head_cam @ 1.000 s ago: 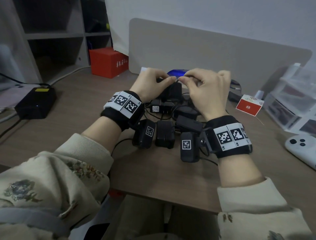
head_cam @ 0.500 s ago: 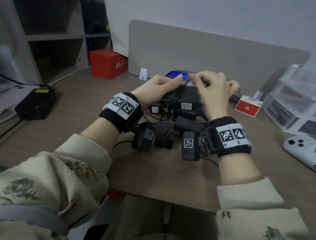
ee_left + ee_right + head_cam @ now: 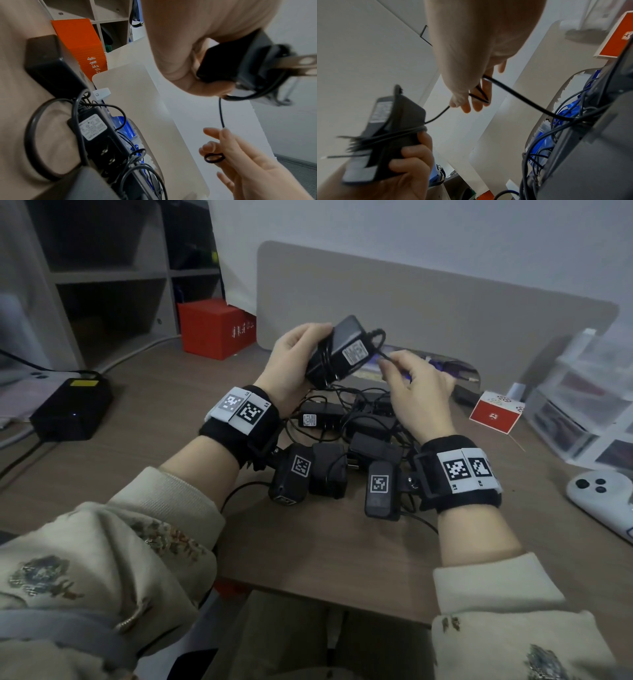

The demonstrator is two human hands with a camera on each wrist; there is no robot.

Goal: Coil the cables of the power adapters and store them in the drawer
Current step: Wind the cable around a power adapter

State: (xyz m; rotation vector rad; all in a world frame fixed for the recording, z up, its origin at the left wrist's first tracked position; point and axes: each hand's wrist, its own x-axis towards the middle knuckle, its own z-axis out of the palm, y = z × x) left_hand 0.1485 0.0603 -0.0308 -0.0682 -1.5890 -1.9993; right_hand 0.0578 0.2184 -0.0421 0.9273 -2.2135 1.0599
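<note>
My left hand (image 3: 294, 350) grips the black adapter (image 3: 337, 350) up over the desk's (image 3: 325, 563) far edge, my right hand (image 3: 416, 385) pinches its cable (image 3: 378, 337), and if I pull hard the loops could slip off again.

A heap of adapters (image 3: 346, 436) with tangled cables lies in the middle of the table (image 3: 325, 559), in front of an upright board (image 3: 428, 313). Above the heap, the left hand (image 3: 294, 354) holds one adapter (image 3: 339, 350) off the table, and the right hand (image 3: 419, 392) is just beside it, to its right. A box (image 3: 215, 328) sits behind to the left, against the shelves (image 3: 109, 275). A charger brick (image 3: 72, 409) lies far left. A small carton (image 3: 495, 412), stacked drawers (image 3: 582, 409) and a game controller (image 3: 603, 501) are at the right.
</note>
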